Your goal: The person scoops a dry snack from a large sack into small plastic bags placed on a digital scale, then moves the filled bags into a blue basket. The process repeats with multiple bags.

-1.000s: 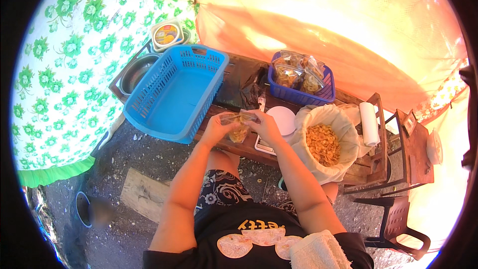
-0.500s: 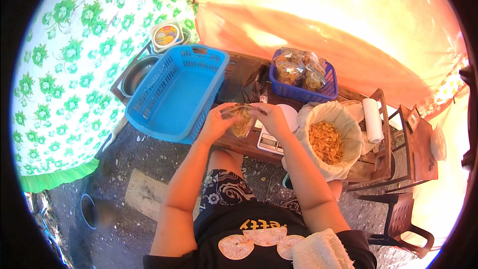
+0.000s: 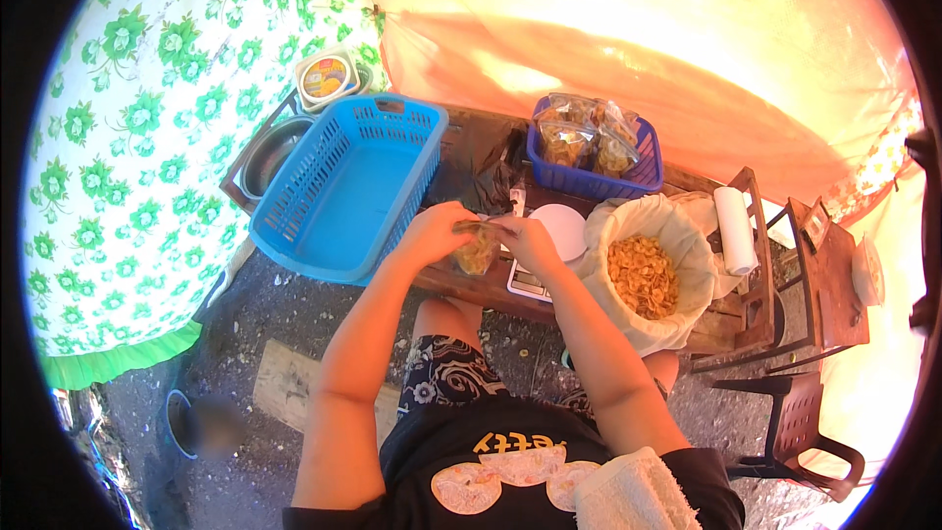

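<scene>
Bag [image 3: 477, 253] of yellow chips sits pinched at its top between left hand [image 3: 437, 234] and right hand [image 3: 522, 240], fingers closed on its mouth, just right of the blue basket [image 3: 343, 186], with scale [image 3: 549, 240] and chip-filled sack [image 3: 643, 275] farther right.
</scene>
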The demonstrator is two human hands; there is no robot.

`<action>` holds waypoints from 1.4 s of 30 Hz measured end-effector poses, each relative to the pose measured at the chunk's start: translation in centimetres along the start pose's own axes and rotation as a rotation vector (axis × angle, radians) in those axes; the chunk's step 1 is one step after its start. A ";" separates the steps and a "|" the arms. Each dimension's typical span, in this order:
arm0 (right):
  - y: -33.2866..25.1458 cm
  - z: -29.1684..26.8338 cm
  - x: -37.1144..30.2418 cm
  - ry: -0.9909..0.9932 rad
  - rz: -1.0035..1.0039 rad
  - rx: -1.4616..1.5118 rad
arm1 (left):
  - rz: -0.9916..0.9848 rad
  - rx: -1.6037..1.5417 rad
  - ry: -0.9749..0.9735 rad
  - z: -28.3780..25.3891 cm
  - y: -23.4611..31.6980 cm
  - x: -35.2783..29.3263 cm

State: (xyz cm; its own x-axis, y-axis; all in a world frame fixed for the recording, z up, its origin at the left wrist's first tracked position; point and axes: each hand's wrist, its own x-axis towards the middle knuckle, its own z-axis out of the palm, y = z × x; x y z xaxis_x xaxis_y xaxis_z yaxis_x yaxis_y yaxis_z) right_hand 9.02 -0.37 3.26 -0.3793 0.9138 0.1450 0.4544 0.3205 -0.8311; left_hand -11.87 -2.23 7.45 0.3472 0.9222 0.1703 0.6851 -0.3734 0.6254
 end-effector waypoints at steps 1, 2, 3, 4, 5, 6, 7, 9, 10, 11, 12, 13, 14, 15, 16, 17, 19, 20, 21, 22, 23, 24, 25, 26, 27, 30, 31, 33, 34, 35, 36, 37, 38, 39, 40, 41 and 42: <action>0.2 0.1 0.1 0.023 -0.041 0.007 | 0.014 0.030 -0.019 -0.2 0.1 0.3; 0.3 0.3 0.1 0.041 -0.058 0.016 | 0.029 0.060 -0.038 -0.2 0.3 0.7; 0.5 0.3 0.2 0.045 -0.032 0.029 | 0.020 0.105 -0.074 -0.2 0.4 1.0; 0.6 0.4 0.2 0.065 -0.079 -0.004 | 0.028 0.103 -0.059 -0.1 0.5 1.2; 0.6 0.3 0.2 0.070 -0.084 -0.031 | 0.011 0.118 -0.062 0.0 0.6 1.3; 0.6 0.3 0.3 0.070 -0.060 -0.051 | -0.007 0.133 -0.064 0.2 0.6 1.4; 0.6 0.2 0.3 0.076 -0.089 -0.079 | -0.021 0.136 -0.058 0.3 0.7 1.5; 0.4 -0.1 0.4 0.074 -0.092 -0.112 | -0.050 0.143 -0.045 0.6 0.8 1.6; 0.3 -0.2 0.5 0.067 -0.081 -0.136 | -0.008 0.170 -0.014 0.9 0.8 1.7; 0.2 -0.3 0.6 0.059 -0.071 -0.146 | 0.033 0.195 0.018 1.2 0.8 1.7; 0.1 -0.3 0.7 0.049 -0.067 -0.141 | 0.064 0.224 0.043 1.4 0.7 1.8; 0.1 -0.4 0.8 0.041 -0.057 -0.137 | 0.090 0.232 0.057 1.5 0.7 1.8; 0.1 -0.5 0.9 0.032 -0.052 -0.117 | 0.106 0.241 0.064 1.7 0.6 1.9; 0.1 -0.5 0.9 0.016 -0.017 -0.086 | 0.119 0.247 0.071 1.8 0.5 1.9; 0.1 -0.5 1.0 0.018 -0.043 -0.068 | 0.142 0.259 0.086 1.9 0.4 1.8; 0.2 -0.5 1.0 0.013 -0.039 -0.038 | 0.162 0.267 0.101 2.0 0.4 1.8; 0.3 -0.4 0.9 0.026 -0.041 -0.037 | 0.183 0.285 0.115 2.1 0.3 1.8; 0.3 -0.3 0.9 0.042 -0.048 -0.067 | 0.182 0.295 0.114 2.1 0.2 1.6; 0.4 -0.2 0.7 0.051 -0.039 -0.073 | 0.183 0.297 0.116 2.2 0.1 1.4; 0.4 -0.1 0.6 0.078 -0.059 -0.128 | 0.175 0.310 0.109 2.2 -0.1 1.2; 0.3 -0.1 0.6 0.098 -0.071 -0.158 | 0.169 0.322 0.108 1.9 -0.5 0.9; 0.2 0.0 0.5 0.106 -0.082 -0.167 | 0.162 0.336 0.107 1.6 -0.9 0.6; 0.2 0.0 0.5 0.108 -0.075 -0.161 | 0.151 0.323 0.105 1.5 -1.3 0.1; 0.1 0.0 0.5 0.099 -0.068 -0.136 | 0.142 0.312 0.106 1.3 -1.7 -0.2; 0.1 -0.1 0.4 0.096 -0.040 -0.098 | 0.129 0.301 0.106 1.1 -2.0 -0.5; 0.3 -0.1 0.5 0.094 -0.112 -0.100 | 0.116 0.256 0.128 0.6 -2.6 -1.1; 0.5 -0.1 0.4 0.094 -0.074 -0.114 | 0.117 0.256 0.138 0.5 -2.7 -1.2; 0.8 0.1 0.4 0.099 -0.034 -0.099 | 0.063 0.283 0.117 0.3 -2.4 -1.5; 1.0 0.2 0.4 0.096 -0.048 -0.071 | 0.093 0.268 0.134 0.2 -2.2 -1.5; 1.1 0.2 0.5 0.093 -0.062 -0.041 | 0.094 0.263 0.128 0.3 -1.9 -1.3; 1.1 0.4 0.5 0.095 -0.014 -0.018 | 0.103 0.265 0.141 0.6 -1.4 -1.1; 1.1 0.5 0.5 0.092 -0.100 -0.032 | 0.125 0.275 0.133 1.1 -0.9 -0.8; 1.1 0.6 0.5 0.095 -0.123 -0.053 | 0.155 0.291 0.145 1.8 -0.2 -0.4; 0.9 0.8 0.5 0.086 -0.140 -0.086 | 0.194 0.297 0.161 2.3 0.3 -0.1; 0.8 0.7 0.4 0.099 -0.120 -0.104 | 0.183 0.311 0.156 2.3 0.5 0.1; 0.7 0.7 0.3 0.097 -0.093 -0.130 | 0.176 0.316 0.153 2.4 0.7 0.2; 0.6 0.7 0.1 0.101 -0.074 -0.147 | 0.157 0.321 0.148 2.5 0.8 0.3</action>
State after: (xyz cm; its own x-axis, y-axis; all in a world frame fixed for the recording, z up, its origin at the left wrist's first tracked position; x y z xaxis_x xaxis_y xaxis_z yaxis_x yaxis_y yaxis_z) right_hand 8.66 -0.22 2.42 -0.3363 0.9046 0.2620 0.5438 0.4137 -0.7302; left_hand -9.63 -2.45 6.13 0.3831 0.8473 0.3678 0.8048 -0.5016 0.3173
